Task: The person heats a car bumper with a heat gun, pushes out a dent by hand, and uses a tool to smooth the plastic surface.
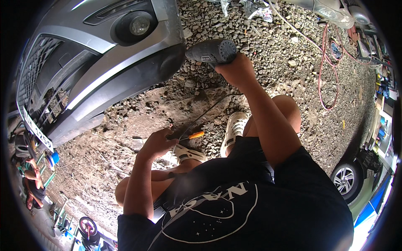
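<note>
My right hand (238,73) is wrapped round the handle of a dark grey heat gun (213,52). Its nozzle points left, close by the corner of a silver and black car bumper (161,62). From the heat gun's side a dark cord (205,112) runs down toward my left hand. Low over the ground, my left hand (157,144) has its fingers curled in, with a small dark shape at them that is too unclear to name. Just right of it lies an orange-handled tool (196,135), by my light clog (188,154).
Gravel and bare soil cover the ground. A round fog lamp (139,26) sits in the bumper. A red hose (321,79) lies coiled at the right, above a car wheel (346,179). Another person (35,184) is at the far left, near a small red-rimmed wheel (88,226).
</note>
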Demonstrator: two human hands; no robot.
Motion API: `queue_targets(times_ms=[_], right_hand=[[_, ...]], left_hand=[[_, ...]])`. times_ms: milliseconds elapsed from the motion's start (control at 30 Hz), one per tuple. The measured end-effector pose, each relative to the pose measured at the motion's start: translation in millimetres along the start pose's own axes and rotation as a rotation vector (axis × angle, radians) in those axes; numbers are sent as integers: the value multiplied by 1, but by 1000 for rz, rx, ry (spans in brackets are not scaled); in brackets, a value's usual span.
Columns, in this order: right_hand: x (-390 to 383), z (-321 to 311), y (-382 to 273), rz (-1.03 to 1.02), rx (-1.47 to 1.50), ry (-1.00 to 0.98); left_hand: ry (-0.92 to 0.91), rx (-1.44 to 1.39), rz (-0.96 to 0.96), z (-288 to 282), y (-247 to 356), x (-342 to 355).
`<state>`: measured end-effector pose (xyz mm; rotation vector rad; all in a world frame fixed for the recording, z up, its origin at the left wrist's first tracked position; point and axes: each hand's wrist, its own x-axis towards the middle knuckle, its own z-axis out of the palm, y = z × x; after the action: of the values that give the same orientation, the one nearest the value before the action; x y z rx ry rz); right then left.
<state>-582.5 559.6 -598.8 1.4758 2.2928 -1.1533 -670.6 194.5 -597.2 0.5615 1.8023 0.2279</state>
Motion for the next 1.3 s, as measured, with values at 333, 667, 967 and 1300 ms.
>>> queue_targets(times_ms=[333, 667, 967, 1300], right_hand=[[0, 1, 2, -31, 2, 13], [-2, -2, 0, -16, -2, 1], [-5, -7, -2, -52, -5, -25], [-8, -7, -6, -25, 6, -2]], left_hand=[[-4, -18, -27, 2, 0, 0], [-2, -26, -37, 2, 1, -2], [-6, -15, -13, 3, -1, -1], [-34, -47, -79, 0, 5, -4]])
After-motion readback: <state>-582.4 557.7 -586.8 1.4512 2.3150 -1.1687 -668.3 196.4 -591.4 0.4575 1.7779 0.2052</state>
